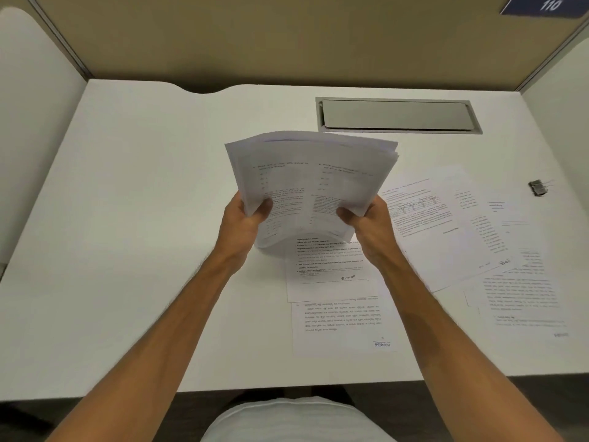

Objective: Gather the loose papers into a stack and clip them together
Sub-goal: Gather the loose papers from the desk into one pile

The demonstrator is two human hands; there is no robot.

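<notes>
A thick stack of printed papers (310, 173) is held up above the white desk (143, 218), bowed and a little fanned at its far edge. My left hand (243, 223) grips its lower left edge, thumb on top. My right hand (366, 224) grips the lower right edge the same way. Several loose printed sheets (430, 224) lie flat on the desk below and to the right of the stack; two more sheets (338, 317) lie nearer the front edge. A small binder clip (539, 187) sits on the desk at the far right.
A grey metal cable flap (396, 114) is set into the desk behind the stack. Tan partition walls (255, 36) close the back, with white side panels left and right. The desk's front edge runs just above my lap.
</notes>
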